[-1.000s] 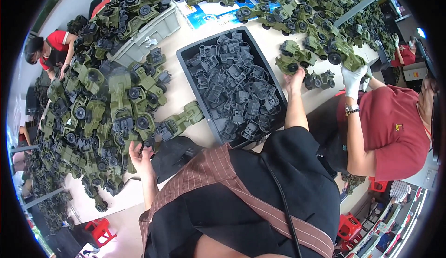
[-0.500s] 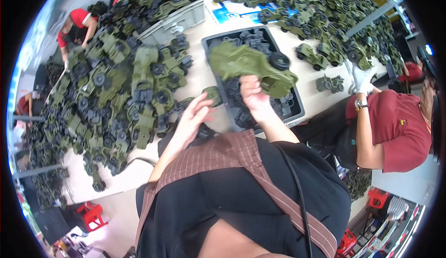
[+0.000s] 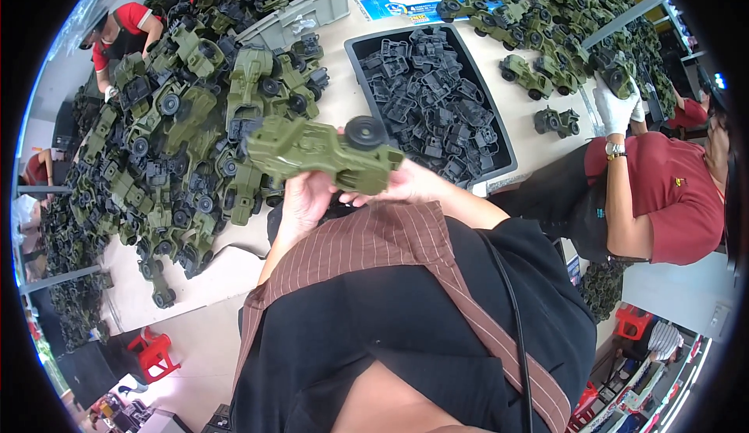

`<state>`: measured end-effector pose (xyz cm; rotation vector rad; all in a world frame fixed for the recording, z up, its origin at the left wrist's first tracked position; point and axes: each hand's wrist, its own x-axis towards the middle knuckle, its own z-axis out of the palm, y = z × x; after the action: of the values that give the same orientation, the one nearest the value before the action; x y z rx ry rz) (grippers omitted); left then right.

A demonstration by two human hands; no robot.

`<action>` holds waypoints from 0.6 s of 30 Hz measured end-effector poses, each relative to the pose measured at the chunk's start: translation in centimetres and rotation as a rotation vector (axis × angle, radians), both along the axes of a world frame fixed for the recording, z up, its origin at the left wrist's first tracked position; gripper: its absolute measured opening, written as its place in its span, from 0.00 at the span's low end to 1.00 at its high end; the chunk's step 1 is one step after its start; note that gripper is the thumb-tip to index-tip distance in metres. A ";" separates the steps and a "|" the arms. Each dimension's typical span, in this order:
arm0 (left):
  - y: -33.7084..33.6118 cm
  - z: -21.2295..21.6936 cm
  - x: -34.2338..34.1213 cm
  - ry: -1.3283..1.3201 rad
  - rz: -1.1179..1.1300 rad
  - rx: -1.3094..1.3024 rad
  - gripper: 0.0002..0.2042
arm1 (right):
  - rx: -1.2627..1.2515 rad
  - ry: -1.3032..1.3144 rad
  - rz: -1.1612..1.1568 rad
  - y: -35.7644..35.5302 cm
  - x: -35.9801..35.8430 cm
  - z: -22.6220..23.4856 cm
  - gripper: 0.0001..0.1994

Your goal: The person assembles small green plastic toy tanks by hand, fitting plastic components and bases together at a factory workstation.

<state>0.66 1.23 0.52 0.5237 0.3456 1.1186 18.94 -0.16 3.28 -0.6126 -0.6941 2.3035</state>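
Observation:
An olive-green toy jeep body (image 3: 300, 146) with a black wheel (image 3: 364, 132) is held in front of my apron, tilted on its side. My left hand (image 3: 307, 197) grips its underside, partly hidden behind it. My right hand (image 3: 402, 182) holds the end near the wheel, and some of its fingers are covered by the toy. Just beyond my right hand lies a dark tray (image 3: 509, 166) full of grey plastic toy parts (image 3: 441, 94). Close by on the left rises a big heap of olive-green toy jeeps (image 3: 168, 148).
A grey crate (image 3: 300, 18) stands behind the heap, beside a blue and white printed sheet (image 3: 390, 4). More toy jeeps (image 3: 538, 23) cover the table's far right. At right, a co-worker in a maroon shirt (image 3: 675, 199) handles a toy with a gloved hand (image 3: 618, 109).
The toy jeep has come down and left from above the tray toward my body. My left hand, open before, has taken hold of it too. The tray's parts now show.

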 end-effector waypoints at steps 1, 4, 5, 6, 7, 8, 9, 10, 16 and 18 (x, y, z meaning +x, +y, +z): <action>0.0 -1.0 -0.3 -0.029 0.096 -0.032 0.24 | 0.015 -0.134 0.039 0.7 0.4 -0.8 0.21; 1.1 -2.6 -2.6 0.058 0.202 -0.070 0.20 | 0.466 -0.704 -0.184 0.8 3.3 -5.7 0.13; 1.0 -2.6 -3.2 0.078 0.222 -0.145 0.19 | 0.725 -1.133 -0.371 0.5 4.8 -6.0 0.12; 0.8 -2.7 -3.8 0.114 0.235 -0.212 0.19 | 0.761 -1.407 -0.541 0.1 6.3 -6.1 0.13; 0.0 -1.6 -3.7 0.215 0.242 -0.265 0.19 | 0.933 -1.720 -0.594 -0.4 8.3 -6.4 0.17; -0.6 -0.7 -3.6 0.317 0.255 -0.319 0.22 | 0.995 -1.861 -0.552 -0.5 10.1 -7.0 0.25; -0.9 -0.9 -3.6 0.316 0.260 -0.321 0.22 | 0.971 -1.947 -0.552 -1.1 11.0 -7.1 0.31; -1.2 -1.4 -3.7 0.255 0.137 -0.313 0.23 | 0.935 -1.951 -0.528 -1.5 12.1 -7.9 0.35; -2.2 1.7 -0.8 -0.041 -0.218 -0.175 0.32 | 0.937 -1.964 -0.427 -1.2 13.3 -9.2 0.33; -2.6 2.3 -0.3 -0.101 -0.190 -0.178 0.32 | 0.945 -1.942 -0.414 -0.9 13.8 -8.9 0.31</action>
<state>0.32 -1.41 2.77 0.3336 0.2977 0.9165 32.71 -1.11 -5.67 -2.0323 -1.9030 0.1675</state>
